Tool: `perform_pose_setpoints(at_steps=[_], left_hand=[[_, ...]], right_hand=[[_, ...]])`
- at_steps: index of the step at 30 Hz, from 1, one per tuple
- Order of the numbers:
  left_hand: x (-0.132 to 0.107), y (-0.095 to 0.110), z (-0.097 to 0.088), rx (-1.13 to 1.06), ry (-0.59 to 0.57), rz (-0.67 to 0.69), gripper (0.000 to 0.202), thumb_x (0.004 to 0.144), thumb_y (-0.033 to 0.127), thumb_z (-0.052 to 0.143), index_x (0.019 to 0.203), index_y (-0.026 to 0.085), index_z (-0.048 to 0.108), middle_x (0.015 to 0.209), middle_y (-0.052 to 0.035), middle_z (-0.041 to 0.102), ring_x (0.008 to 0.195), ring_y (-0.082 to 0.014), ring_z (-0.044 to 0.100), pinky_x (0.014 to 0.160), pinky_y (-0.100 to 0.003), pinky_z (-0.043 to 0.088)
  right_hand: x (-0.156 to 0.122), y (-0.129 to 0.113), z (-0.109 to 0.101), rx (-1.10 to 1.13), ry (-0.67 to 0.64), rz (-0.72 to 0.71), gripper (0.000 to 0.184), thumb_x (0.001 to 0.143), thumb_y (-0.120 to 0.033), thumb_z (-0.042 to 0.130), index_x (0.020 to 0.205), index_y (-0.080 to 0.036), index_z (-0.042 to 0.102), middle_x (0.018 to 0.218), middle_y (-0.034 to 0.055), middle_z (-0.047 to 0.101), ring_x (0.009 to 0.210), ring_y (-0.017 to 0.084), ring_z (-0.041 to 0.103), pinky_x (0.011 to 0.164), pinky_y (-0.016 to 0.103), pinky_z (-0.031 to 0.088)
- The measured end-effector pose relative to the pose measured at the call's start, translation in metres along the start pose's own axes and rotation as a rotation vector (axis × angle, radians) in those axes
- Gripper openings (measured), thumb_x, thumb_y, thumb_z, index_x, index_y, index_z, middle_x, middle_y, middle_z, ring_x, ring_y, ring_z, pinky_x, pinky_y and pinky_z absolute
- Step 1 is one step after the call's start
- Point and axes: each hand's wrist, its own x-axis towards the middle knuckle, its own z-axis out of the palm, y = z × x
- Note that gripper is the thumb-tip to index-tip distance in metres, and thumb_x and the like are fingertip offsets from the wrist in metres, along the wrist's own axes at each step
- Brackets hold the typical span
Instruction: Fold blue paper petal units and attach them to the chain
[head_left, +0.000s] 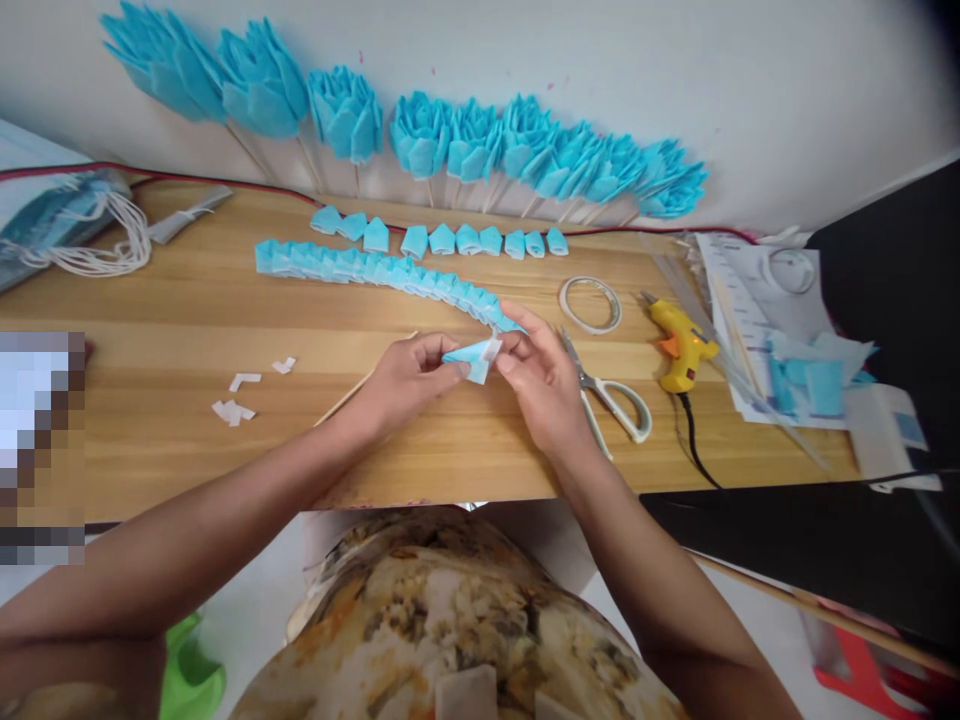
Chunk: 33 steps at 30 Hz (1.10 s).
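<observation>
Over the wooden table [187, 330], my left hand [409, 380] and my right hand [544, 385] both pinch one small folded blue paper piece [471, 358] that carries a strip of white tape. A thin wooden stick [352, 393] runs out from under my left hand toward the left. Just beyond my fingers lies a long row of overlapping folded blue petals [375, 268]. A second, shorter row of separate blue petals [442, 240] lies behind it.
Finished blue paper flowers on sticks [420, 135] lean against the wall. To the right are a tape roll [590, 304], scissors [611, 395], a yellow glue gun [679, 348] with its cable, and papers [787, 340]. White tape scraps [244, 395] lie left. Face masks [67, 225] sit far left.
</observation>
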Motion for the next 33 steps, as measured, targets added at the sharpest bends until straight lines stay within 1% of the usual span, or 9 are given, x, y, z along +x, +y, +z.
perform_pose_setpoints(at_steps=[3, 7, 11, 15, 17, 21, 26, 29, 33], left_hand=[[0.001, -0.002, 0.0, 0.0, -0.019, -0.007, 0.019, 0.074, 0.034, 0.066, 0.075, 0.018, 0.057, 0.06, 0.0056, 0.05, 0.055, -0.0089, 0.039, 0.054, -0.024, 0.029], [0.001, -0.004, 0.0, 0.016, -0.02, -0.01, 0.021, 0.074, 0.036, 0.067, 0.075, 0.018, 0.056, 0.06, 0.0061, 0.048, 0.054, -0.0086, 0.038, 0.053, -0.024, 0.029], [0.001, -0.005, -0.001, 0.03, -0.018, 0.008, 0.022, 0.074, 0.036, 0.067, 0.075, 0.018, 0.056, 0.063, 0.0056, 0.048, 0.056, -0.0088, 0.038, 0.054, -0.023, 0.03], [0.001, -0.007, 0.0, 0.077, -0.019, 0.017, 0.022, 0.074, 0.037, 0.065, 0.074, 0.018, 0.056, 0.065, 0.0044, 0.048, 0.06, -0.01, 0.04, 0.057, -0.024, 0.03], [0.002, -0.007, 0.0, 0.089, -0.025, 0.026, 0.021, 0.074, 0.037, 0.064, 0.075, 0.018, 0.056, 0.066, 0.0042, 0.048, 0.061, -0.0104, 0.041, 0.057, -0.024, 0.031], [0.002, -0.006, 0.0, 0.068, -0.037, 0.023, 0.02, 0.074, 0.036, 0.065, 0.075, 0.018, 0.057, 0.065, 0.0044, 0.048, 0.06, -0.0098, 0.041, 0.056, -0.023, 0.031], [0.0, -0.005, -0.001, 0.001, -0.054, -0.022, 0.022, 0.076, 0.037, 0.066, 0.073, 0.018, 0.054, 0.058, 0.0063, 0.045, 0.053, -0.0082, 0.036, 0.051, -0.023, 0.027], [-0.002, -0.005, -0.002, -0.059, -0.076, -0.057, 0.021, 0.078, 0.035, 0.066, 0.075, 0.018, 0.054, 0.055, 0.006, 0.048, 0.051, -0.0086, 0.039, 0.051, -0.022, 0.029], [-0.003, -0.006, -0.003, -0.105, -0.091, -0.053, 0.019, 0.08, 0.034, 0.065, 0.075, 0.018, 0.056, 0.055, 0.0048, 0.051, 0.051, -0.0088, 0.042, 0.052, -0.023, 0.032]], right_hand=[[0.001, 0.0, 0.0, -0.048, 0.031, -0.016, 0.05, 0.084, -0.031, 0.069, 0.133, -0.028, 0.057, 0.097, 0.0014, 0.068, 0.088, 0.016, 0.064, 0.083, 0.034, 0.056], [0.001, -0.002, 0.0, -0.131, 0.079, -0.012, 0.052, 0.083, -0.031, 0.067, 0.134, -0.028, 0.057, 0.096, 0.0017, 0.067, 0.087, 0.016, 0.062, 0.083, 0.034, 0.056], [0.0, -0.002, 0.0, -0.098, 0.042, -0.002, 0.05, 0.083, -0.03, 0.065, 0.132, -0.029, 0.057, 0.098, 0.002, 0.066, 0.089, 0.017, 0.062, 0.083, 0.035, 0.056], [0.0, -0.001, 0.003, -0.121, 0.037, 0.036, 0.056, 0.08, -0.028, 0.069, 0.134, -0.031, 0.056, 0.097, 0.0017, 0.063, 0.086, 0.017, 0.061, 0.08, 0.033, 0.057], [-0.001, -0.001, 0.004, -0.152, 0.048, 0.026, 0.058, 0.079, -0.027, 0.07, 0.135, -0.03, 0.055, 0.093, 0.0008, 0.061, 0.084, 0.016, 0.06, 0.079, 0.032, 0.057], [-0.004, -0.002, 0.006, -0.221, 0.07, -0.044, 0.059, 0.083, -0.025, 0.068, 0.139, -0.03, 0.052, 0.091, 0.0002, 0.061, 0.083, 0.015, 0.06, 0.081, 0.032, 0.057], [-0.01, -0.001, 0.005, -0.394, 0.116, -0.194, 0.054, 0.089, -0.022, 0.063, 0.14, -0.032, 0.053, 0.092, 0.0013, 0.066, 0.085, 0.018, 0.063, 0.086, 0.036, 0.058], [-0.012, -0.001, 0.005, -0.522, 0.137, -0.279, 0.053, 0.089, -0.021, 0.063, 0.14, -0.032, 0.054, 0.096, 0.0018, 0.07, 0.088, 0.019, 0.066, 0.091, 0.039, 0.058], [-0.012, -0.002, 0.004, -0.628, 0.158, -0.383, 0.049, 0.089, -0.02, 0.064, 0.136, -0.033, 0.057, 0.1, 0.0017, 0.075, 0.09, 0.021, 0.069, 0.095, 0.043, 0.058]])
